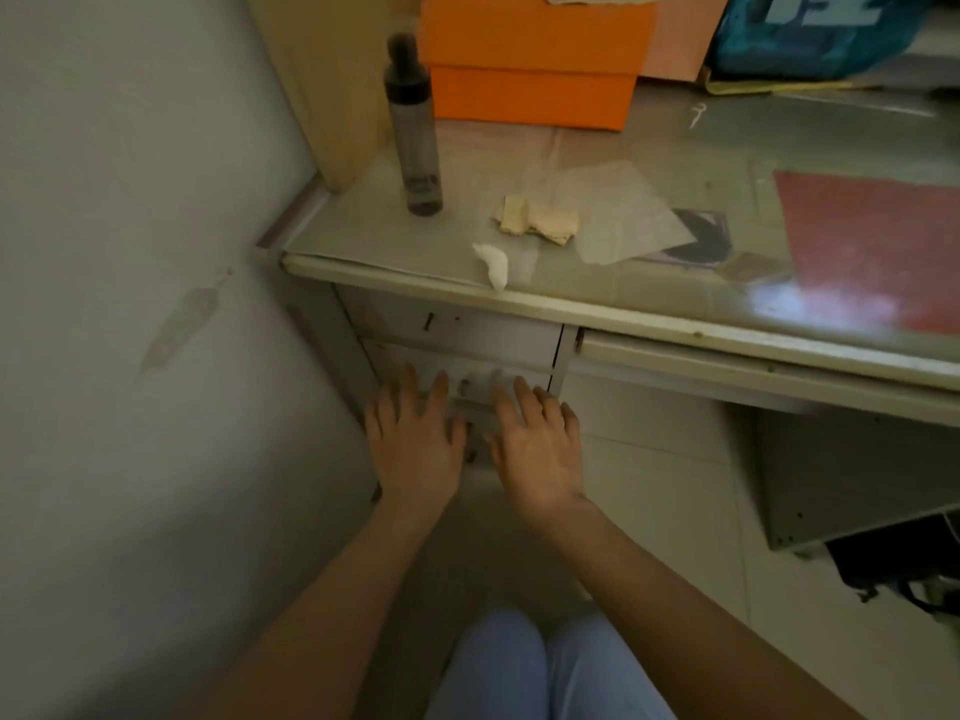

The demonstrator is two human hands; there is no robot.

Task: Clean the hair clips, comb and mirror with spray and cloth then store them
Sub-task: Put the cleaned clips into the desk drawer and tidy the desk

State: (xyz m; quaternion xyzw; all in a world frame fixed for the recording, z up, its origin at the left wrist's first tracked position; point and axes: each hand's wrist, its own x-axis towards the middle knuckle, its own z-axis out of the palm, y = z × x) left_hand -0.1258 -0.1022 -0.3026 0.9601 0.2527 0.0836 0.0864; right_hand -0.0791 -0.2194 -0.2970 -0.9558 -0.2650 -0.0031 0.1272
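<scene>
Both my hands lie flat, fingers straight, against a lower drawer front [470, 374] of the desk. My left hand [415, 439] is at the drawer's left, my right hand [535, 444] at its right, and neither holds anything. On the desk top stand a dark grey spray bottle [414, 132] and, lying near it, a crumpled yellowish cloth [540, 222]. A small white wad [493, 263] lies at the desk's front edge. No hair clips, comb or mirror are visible.
An orange box [530, 70] stands at the back of the glass-topped desk [363, 267]. A clear plastic sheet [618, 215] and a red sheet [872, 236] lie to the right. A wall [130, 252] closes the left side. My knees [545, 672] are below.
</scene>
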